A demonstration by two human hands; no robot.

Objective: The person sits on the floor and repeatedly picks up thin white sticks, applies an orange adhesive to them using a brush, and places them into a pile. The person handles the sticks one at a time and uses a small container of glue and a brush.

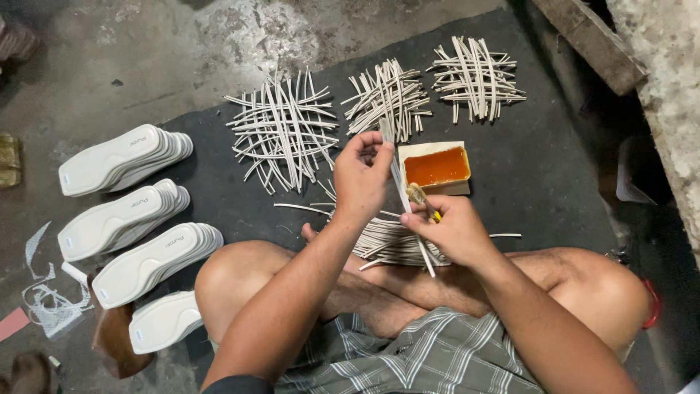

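One thin white strip (399, 191) is pinched at its top by my left hand (362, 177), above the flat tray of orange glue (436, 167). My right hand (452, 228) grips a small brush (421, 198) against the strip. Three crossed piles of strips (283, 130) lie ahead on the dark mat (539, 168), and smooth white soles (124, 157) are stacked at my left.

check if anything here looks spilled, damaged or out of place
Nothing looks spilled: the orange glue sits inside its tray. The only mess is pale scrap offcuts lying loose on the bare floor beside the stacked white soles. The strip piles are criss-crossed, but each keeps to its own heap.
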